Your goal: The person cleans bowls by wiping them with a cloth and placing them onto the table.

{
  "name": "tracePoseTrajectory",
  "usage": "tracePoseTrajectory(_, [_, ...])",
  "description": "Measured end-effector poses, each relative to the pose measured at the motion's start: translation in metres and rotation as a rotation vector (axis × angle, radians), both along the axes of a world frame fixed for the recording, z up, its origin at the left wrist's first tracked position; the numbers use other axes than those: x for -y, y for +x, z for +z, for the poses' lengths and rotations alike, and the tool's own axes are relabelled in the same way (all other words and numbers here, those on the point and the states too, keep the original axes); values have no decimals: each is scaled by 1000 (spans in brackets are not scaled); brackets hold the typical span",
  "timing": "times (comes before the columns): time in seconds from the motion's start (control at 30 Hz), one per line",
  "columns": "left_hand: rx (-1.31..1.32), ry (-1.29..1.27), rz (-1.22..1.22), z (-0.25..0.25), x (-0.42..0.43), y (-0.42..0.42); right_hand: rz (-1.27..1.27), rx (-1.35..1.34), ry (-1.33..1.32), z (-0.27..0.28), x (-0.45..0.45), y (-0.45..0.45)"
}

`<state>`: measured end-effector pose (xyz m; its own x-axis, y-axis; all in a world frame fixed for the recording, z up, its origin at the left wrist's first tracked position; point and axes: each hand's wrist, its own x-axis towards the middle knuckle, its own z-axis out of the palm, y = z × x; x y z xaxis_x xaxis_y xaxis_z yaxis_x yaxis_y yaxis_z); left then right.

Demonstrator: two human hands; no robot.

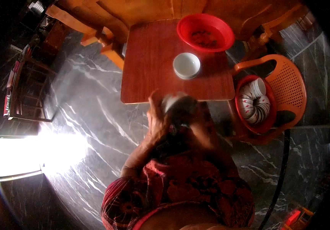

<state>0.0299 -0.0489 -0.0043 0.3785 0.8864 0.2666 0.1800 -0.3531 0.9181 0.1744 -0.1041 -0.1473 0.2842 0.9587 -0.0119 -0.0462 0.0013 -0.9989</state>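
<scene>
Just off the near edge of the table, my left hand [157, 122] is closed round the side of a white bowl [171, 101], which is blurred. My right hand [200, 128] is at the bowl's other side, in shadow and smeared, so its fingers do not show. Something dark [184, 109], perhaps a cloth, lies against the bowl between my hands; I cannot make it out. Farther off on the table, a small stack of white bowls [187, 66] stands upright.
The reddish wooden table [149, 65] bears a red basin [220, 44] with dark contents at its far right. On an orange plastic chair [287, 86] to the right sits a red basin [240, 115] holding several patterned bowls, nested in a curve. A wooden bench [153, 9] stands behind.
</scene>
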Motion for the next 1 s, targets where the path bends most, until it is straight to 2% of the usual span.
tracePoseTrajectory(0.07, [-155,136,-14,-8,-2,-2,-177,164,148,52,6,4])
tracePoseTrajectory(0.2, [-248,81,-54,-17,3,-2,-88,137,113,103,8,9])
tracePoseTrajectory(0.27, [-373,-139,-110,-11,6,0,99,794,298,143,7,14])
tracePoseTrajectory(0.3, [-275,70,-147,-2,13,5,162,815,365,148,5,13])
tracePoseTrajectory(0.43, [-288,-34,-225,-6,7,2,304,928,373,140,-2,17])
tracePoseTrajectory(0.5, [-335,-166,-131,-27,4,-2,309,748,315,141,-5,18])
tracePoseTrajectory(0.6, [-262,-77,-108,-28,0,-1,212,645,261,143,-7,18])
tracePoseTrajectory(0.63, [-124,-122,-130,-30,-1,-3,211,643,262,142,-7,18])
tracePoseTrajectory(0.7, [-82,-152,-130,-21,-1,-5,162,301,195,138,-5,19])
tracePoseTrajectory(0.73, [-40,-182,-130,-17,-1,-6,162,300,194,135,-4,17])
tracePoseTrajectory(0.8, [-2,-209,-107,-17,2,-1,15,157,186,127,-1,13])
tracePoseTrajectory(0.83, [112,-189,-98,-21,1,1,-33,4,178,119,-2,9])
tracePoseTrajectory(0.9, [266,-155,-71,-11,4,8,-68,19,125,71,-7,11])
tracePoseTrajectory(0.97, [316,-168,-49,-14,6,9,-98,32,73,78,-8,8])
tracePoseTrajectory(1.0, [367,-180,-24,-15,6,10,-83,-200,-15,84,-2,6])
